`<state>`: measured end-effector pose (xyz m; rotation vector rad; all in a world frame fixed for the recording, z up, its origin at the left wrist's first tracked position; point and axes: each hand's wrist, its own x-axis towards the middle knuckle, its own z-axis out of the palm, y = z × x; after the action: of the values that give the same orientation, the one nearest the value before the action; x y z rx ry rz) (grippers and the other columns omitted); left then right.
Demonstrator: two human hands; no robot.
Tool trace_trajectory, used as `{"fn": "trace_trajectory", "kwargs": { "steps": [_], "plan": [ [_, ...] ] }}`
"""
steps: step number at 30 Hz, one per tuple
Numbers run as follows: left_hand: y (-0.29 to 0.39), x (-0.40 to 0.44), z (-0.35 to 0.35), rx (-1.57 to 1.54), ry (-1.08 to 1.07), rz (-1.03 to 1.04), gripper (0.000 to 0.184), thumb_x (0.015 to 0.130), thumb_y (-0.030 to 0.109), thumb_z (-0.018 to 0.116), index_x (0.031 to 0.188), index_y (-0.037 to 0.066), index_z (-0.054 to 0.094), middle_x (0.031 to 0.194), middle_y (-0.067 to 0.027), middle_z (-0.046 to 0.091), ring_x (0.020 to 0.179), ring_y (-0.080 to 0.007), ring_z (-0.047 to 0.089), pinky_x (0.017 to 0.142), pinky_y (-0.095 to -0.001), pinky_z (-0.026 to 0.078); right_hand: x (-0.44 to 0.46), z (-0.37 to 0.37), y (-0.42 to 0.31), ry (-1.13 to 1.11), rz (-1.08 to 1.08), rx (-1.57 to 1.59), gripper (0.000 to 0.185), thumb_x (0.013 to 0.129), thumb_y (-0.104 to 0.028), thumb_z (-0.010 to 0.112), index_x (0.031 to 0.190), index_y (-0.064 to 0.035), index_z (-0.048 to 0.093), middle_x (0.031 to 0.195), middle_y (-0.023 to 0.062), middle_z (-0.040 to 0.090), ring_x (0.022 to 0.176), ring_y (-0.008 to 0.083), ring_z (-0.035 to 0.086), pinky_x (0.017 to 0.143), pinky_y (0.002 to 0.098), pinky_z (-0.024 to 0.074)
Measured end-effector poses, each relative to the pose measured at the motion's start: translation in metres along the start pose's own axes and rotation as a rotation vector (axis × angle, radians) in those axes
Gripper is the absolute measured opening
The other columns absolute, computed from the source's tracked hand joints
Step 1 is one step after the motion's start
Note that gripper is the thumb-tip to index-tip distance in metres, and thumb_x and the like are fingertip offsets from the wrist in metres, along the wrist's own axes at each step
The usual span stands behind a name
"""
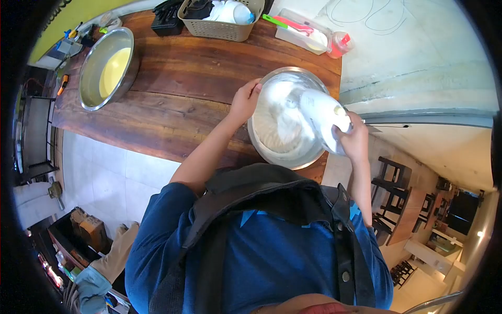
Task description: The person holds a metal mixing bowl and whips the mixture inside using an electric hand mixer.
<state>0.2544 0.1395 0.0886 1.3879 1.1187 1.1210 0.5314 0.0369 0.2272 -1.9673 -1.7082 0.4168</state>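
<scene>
A wide metal mixing bowl (298, 163) sits near the right end of the wooden table, with white powder (280, 133) inside. My left hand (246, 100) grips its left rim, thumb on the edge and fingers curled around it. Over the bowl's right side my right hand (354, 137) holds a tilted white container (320, 107) with a shiny grey edge. Its lower end points into the bowl and is smeared by motion, so its exact kind is unclear. A whitish blur lies between it and the powder.
At the left end of the wooden table (183, 78) stands another metal bowl (130, 63) holding yellow liquid (114, 73). Along the back are a beige basket (217, 31), a clear tub (298, 39) with utensils, and a red-lidded jar (340, 45). A wall (413, 68) borders the right side.
</scene>
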Motion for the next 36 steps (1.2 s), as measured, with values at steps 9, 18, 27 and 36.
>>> {"fn": "trace_trajectory", "kwargs": {
  "steps": [9,18,27,36],
  "plan": [
    [-0.021,0.002,-0.022,0.172,0.116,0.028,0.029,0.100,0.023,0.050,0.118,0.003,0.061,0.098,-0.0190,0.069,0.089,-0.0312,0.067,0.078,-0.0349,0.051,-0.014,-0.012,-0.006,-0.518,-0.359,0.103,0.045,0.065,0.006,0.076,0.108,-0.0020,0.066,0.107,0.0145,0.066,0.101,0.0296,0.064,0.088,0.0342,0.0498],
    [-0.019,-0.008,-0.020,0.066,0.105,-0.023,0.029,0.101,0.024,0.050,0.118,0.004,0.061,0.094,-0.0170,0.069,0.085,-0.0272,0.067,0.077,-0.0352,0.051,-0.022,-0.026,0.003,-0.273,-0.119,-0.107,0.047,0.065,-0.001,0.079,0.109,-0.0010,0.065,0.106,0.0188,0.066,0.101,0.0335,0.064,0.085,0.0362,0.0501],
    [0.008,-0.003,0.016,0.101,0.062,-0.020,0.029,0.099,0.025,0.052,0.117,0.004,0.062,0.096,-0.0190,0.068,0.088,-0.0335,0.067,0.077,-0.0370,0.051,0.000,0.000,-0.015,-0.195,-0.297,0.088,0.051,0.063,0.003,0.073,0.112,-0.0029,0.064,0.107,0.0174,0.066,0.100,0.0349,0.064,0.088,0.0372,0.0501],
    [0.013,-0.007,-0.014,0.026,0.184,-0.003,0.031,0.100,0.025,0.052,0.118,0.001,0.061,0.089,-0.0139,0.069,0.078,-0.0198,0.064,0.073,-0.0323,0.050,-0.016,-0.030,-0.021,-0.531,-0.064,-0.078,0.044,0.068,-0.003,0.075,0.111,-0.0046,0.066,0.103,0.0138,0.069,0.093,0.0243,0.068,0.083,0.0332,0.0514]
  ]
}}
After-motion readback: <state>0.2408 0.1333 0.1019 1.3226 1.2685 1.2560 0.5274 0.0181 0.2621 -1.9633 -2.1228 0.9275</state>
